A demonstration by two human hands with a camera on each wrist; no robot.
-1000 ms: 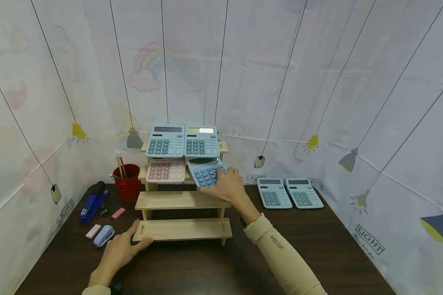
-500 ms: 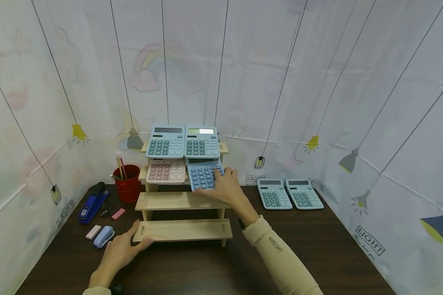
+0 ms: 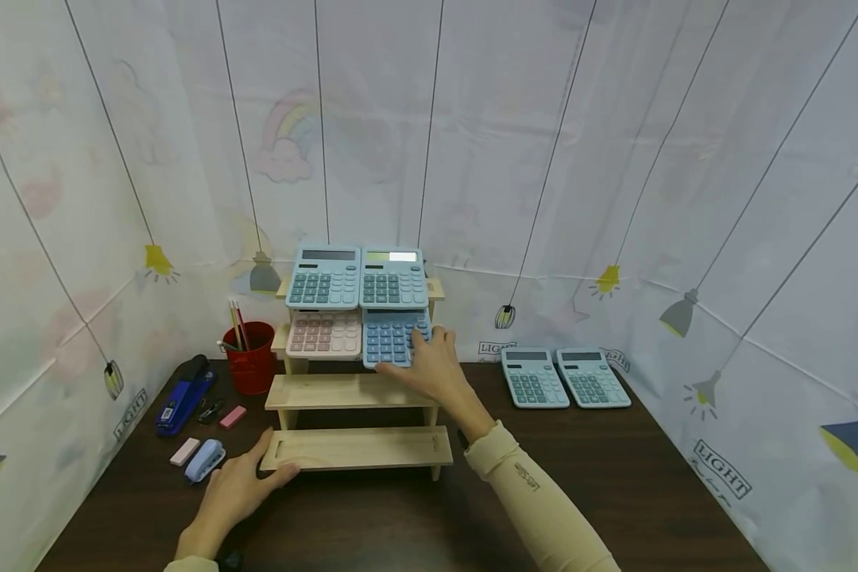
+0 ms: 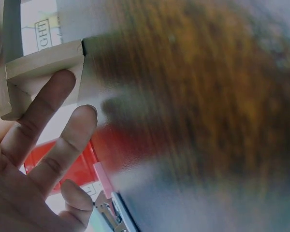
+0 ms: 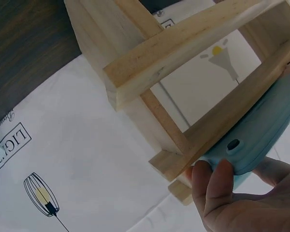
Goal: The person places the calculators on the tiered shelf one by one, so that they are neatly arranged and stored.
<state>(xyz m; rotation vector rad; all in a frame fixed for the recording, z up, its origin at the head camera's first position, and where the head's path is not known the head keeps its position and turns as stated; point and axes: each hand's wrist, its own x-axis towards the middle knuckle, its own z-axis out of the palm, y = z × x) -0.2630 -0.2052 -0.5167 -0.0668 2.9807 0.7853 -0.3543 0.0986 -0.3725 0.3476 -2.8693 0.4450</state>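
My right hand (image 3: 439, 365) holds a blue calculator (image 3: 388, 340) by its right side and lower edge, on the second-highest step of a wooden stepped rack (image 3: 343, 389). In the right wrist view, the calculator's rounded underside (image 5: 253, 137) overhangs the wooden step, fingertips and thumb at its edge. A pink calculator (image 3: 325, 335) lies beside it on the left. Two light-blue calculators (image 3: 325, 278) sit side by side on the top step, above them. My left hand (image 3: 232, 492) grips the left end of the lowest step between thumb and fingers; its fingertips (image 4: 65, 82) lie against the rack's side.
Two more light-blue calculators (image 3: 534, 379) lie on the dark table at right. At left are a red pencil cup (image 3: 252, 367), a dark-blue stapler (image 3: 184, 400), a small light-blue stapler (image 3: 204, 460), pink erasers (image 3: 233, 417) and black clips (image 3: 210, 410). White printed sheets surround the table.
The blue calculator has turned from a slant to straight and slid slightly left beside the pink one, with my right hand on it. My left hand stays at the lowest step.
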